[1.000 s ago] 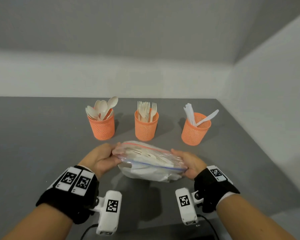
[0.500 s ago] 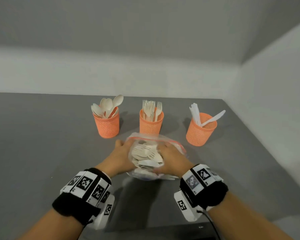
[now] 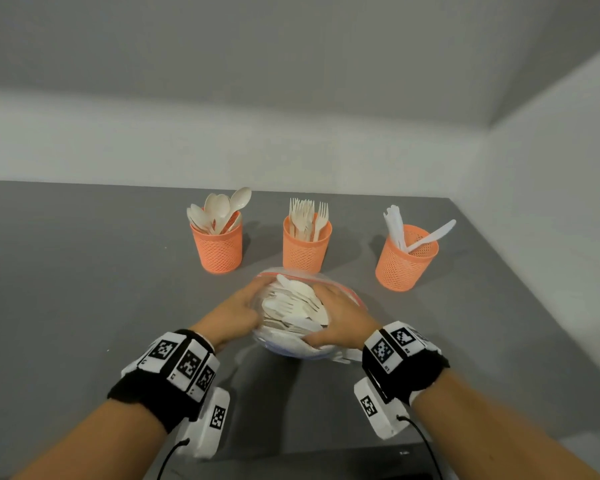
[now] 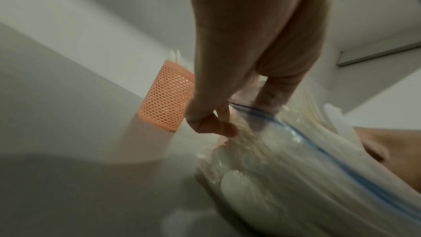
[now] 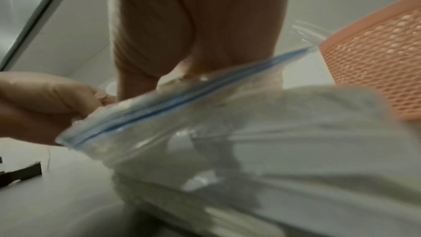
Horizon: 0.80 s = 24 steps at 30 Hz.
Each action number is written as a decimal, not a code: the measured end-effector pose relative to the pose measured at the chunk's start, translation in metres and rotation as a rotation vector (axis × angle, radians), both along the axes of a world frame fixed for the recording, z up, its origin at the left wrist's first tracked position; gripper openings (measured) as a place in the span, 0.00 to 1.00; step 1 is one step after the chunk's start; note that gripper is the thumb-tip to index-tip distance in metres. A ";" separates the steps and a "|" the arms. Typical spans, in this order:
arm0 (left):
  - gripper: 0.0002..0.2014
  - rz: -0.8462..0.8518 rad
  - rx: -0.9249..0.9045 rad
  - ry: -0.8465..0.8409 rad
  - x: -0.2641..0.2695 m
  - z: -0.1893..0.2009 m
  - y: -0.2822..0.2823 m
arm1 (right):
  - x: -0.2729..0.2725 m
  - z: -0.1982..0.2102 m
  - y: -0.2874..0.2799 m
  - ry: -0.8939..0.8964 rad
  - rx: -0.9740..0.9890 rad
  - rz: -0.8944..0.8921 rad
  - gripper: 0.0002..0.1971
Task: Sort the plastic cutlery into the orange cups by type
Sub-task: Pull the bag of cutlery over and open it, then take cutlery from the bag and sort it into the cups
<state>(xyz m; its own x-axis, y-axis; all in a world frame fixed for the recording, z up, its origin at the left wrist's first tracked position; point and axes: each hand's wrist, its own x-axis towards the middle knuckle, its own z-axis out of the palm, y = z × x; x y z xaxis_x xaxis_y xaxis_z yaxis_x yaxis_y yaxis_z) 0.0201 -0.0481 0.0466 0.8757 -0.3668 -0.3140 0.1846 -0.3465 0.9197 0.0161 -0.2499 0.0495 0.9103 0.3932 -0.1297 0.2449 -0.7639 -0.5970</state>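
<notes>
1. Cutlery (image 3: pixel 293 306) lies mixed inside a clear zip bag (image 3: pixel 343 355) on the grey table (image 3: pixel 84 289), just in front of the middle orange cup (image 3: pixel 305 251).
2. Left hand (image 3: pixel 231 311) pinches the bag's mouth edge at one side.
3. Right hand (image 3: pixel 340 320) curls its fingers over the other side of the opening, gripping the plastic.
4. To do this step well, I would pull the two edges apart evenly and keep the bag low on the table, so nothing spills.
5. Spoons cup (image 3: pixel 217 249) and knives cup (image 3: pixel 404 261) stand near; take care not to knock them.
</notes>
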 end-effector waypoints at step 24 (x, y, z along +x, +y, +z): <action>0.62 -0.131 0.564 -0.567 0.008 0.012 -0.012 | 0.003 0.013 -0.015 0.045 0.372 -0.180 0.26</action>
<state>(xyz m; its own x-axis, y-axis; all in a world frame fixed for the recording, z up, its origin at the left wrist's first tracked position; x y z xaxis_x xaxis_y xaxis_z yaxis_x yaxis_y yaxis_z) 0.0285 -0.0605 0.0585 0.9181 -0.3963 -0.0037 -0.3314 -0.7727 0.5415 0.0187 -0.2652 0.0626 0.9655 0.2554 -0.0504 0.0940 -0.5228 -0.8473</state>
